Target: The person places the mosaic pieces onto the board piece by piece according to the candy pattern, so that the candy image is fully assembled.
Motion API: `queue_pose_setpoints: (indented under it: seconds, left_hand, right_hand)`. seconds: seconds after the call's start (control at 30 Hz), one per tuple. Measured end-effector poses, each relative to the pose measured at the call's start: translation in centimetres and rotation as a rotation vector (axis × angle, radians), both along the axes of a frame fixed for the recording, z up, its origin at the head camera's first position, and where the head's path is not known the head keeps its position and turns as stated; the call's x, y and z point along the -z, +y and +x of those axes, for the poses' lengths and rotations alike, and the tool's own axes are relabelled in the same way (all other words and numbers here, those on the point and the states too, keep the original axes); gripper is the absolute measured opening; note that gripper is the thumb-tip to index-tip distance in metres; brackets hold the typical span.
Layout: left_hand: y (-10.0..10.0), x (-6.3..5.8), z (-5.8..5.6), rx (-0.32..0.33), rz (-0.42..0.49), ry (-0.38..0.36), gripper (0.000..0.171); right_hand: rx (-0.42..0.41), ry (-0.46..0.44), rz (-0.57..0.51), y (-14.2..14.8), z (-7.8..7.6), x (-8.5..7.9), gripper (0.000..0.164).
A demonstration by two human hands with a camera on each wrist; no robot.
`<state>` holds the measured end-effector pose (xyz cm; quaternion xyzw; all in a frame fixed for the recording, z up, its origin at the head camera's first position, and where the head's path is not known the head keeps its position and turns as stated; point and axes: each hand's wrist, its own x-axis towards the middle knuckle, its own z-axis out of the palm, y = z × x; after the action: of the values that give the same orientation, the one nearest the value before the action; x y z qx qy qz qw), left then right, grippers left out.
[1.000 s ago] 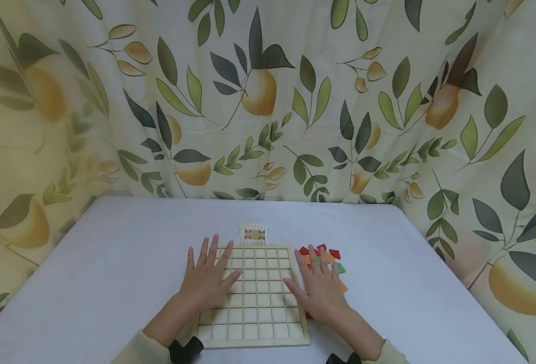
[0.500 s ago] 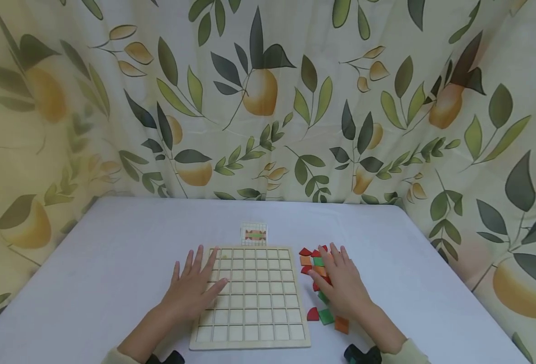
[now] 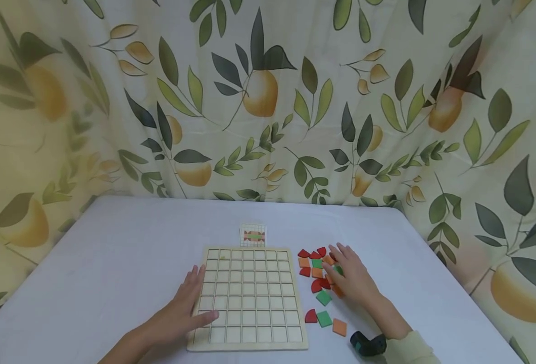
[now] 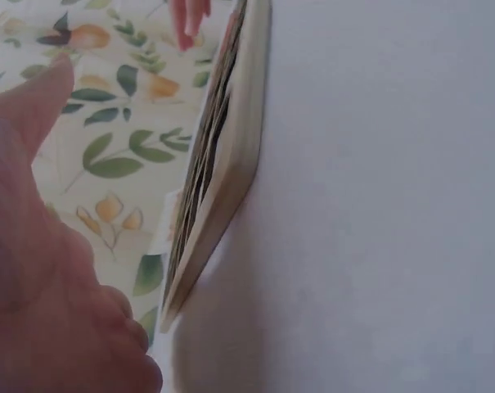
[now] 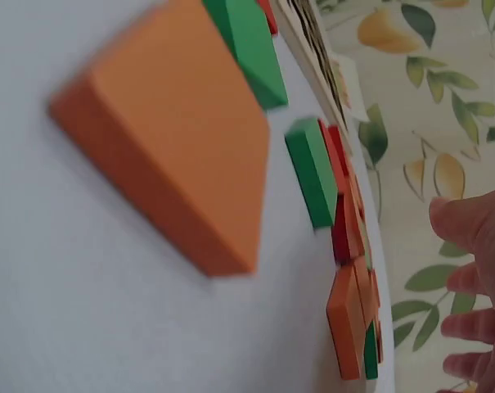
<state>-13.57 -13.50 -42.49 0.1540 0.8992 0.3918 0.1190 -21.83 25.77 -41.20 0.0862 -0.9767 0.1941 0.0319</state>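
A pale wooden grid board [image 3: 251, 303] lies flat on the table, its squares showing bare. At its left edge is my left hand [image 3: 174, 311], fingers extended along the frame and thumb over the lower left squares. In the left wrist view the board's side [image 4: 239, 155] rises beside the hand [image 4: 55, 278]. Right of the board are several flat red, green and orange pieces, among them an orange square [image 3: 339, 327] and a red quarter-round [image 3: 310, 316]. My right hand [image 3: 360, 280] is over the far right pieces with loosely spread fingers, hiding some. Neither hand grips anything.
A small pattern card [image 3: 252, 235] with a red, orange and green design lies just behind the board. The white-covered table [image 3: 113, 253] ends at a leaf-and-fruit patterned curtain [image 3: 268, 101]. A black wrist device [image 3: 369, 345] sits by the right sleeve.
Both hands have drawn apart from over the board. The left slid left and toward me to the board's left edge; the right moved rightward, uncovering more coloured pieces.
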Motion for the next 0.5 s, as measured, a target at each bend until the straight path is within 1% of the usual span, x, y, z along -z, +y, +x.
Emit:
queue_pose_setpoints:
  seconds: [0.1,0.2,0.27,0.33,0.47,0.5]
  left_hand:
    - [-0.2,0.4,0.4,-0.001,-0.016,-0.014,0.105]
    - [-0.3,0.9,0.7,0.016,-0.042,0.003,0.112]
    - [-0.4,1.3,0.8,0.030,-0.057,0.035,0.115]
    - [-0.5,1.5,0.8,0.047,-0.069,0.088,0.119]
    - [-0.7,1.9,0.7,0.057,-0.078,0.166,0.125]
    - [-0.7,2.0,0.7,0.061,-0.076,0.173,0.126]
  right_hand:
    - [0.007,-0.017,-0.021,0.5,-0.6,0.2,0.066]
    - [0.018,-0.038,-0.037,1.0,-1.2,0.3,0.066]
    - [0.027,-0.045,-0.061,1.5,-1.7,0.3,0.064]
    - [0.026,-0.044,-0.087,1.9,-2.2,0.3,0.060]
    - [0.041,-0.045,-0.141,2.7,-3.1,0.4,0.051]
    - [0.046,-0.051,-0.148,2.9,-3.2,0.5,0.050]
